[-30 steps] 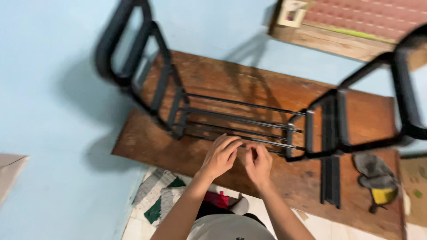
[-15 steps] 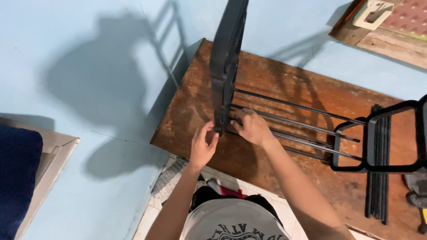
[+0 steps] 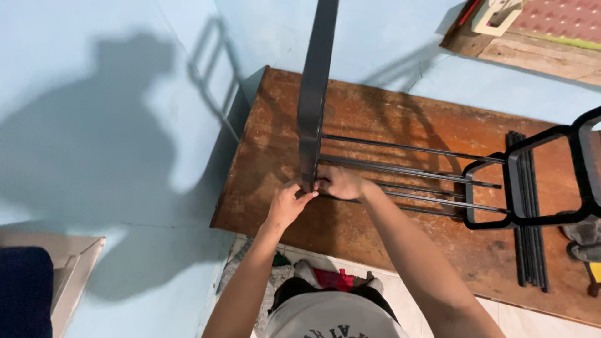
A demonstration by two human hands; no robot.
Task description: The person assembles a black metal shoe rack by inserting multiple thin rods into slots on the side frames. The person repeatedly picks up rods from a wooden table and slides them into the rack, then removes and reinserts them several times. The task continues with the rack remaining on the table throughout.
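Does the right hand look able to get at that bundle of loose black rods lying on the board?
Probably yes: the right hand is at the rack's side frame, and the loose rods lie uncovered on the board.

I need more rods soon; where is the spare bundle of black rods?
The spare rods lie on the wooden board at the head view's right, under the right black end frame.

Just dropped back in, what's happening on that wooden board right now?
A person is working on a black metal rack that lies on a worn wooden board. Both hands meet at the bottom corner of the rack's upright side frame: the left hand pinches the corner and the right hand grips where the thin rods join it. The other side frame stands at the rods' far end, with spare black rods lying beside it.
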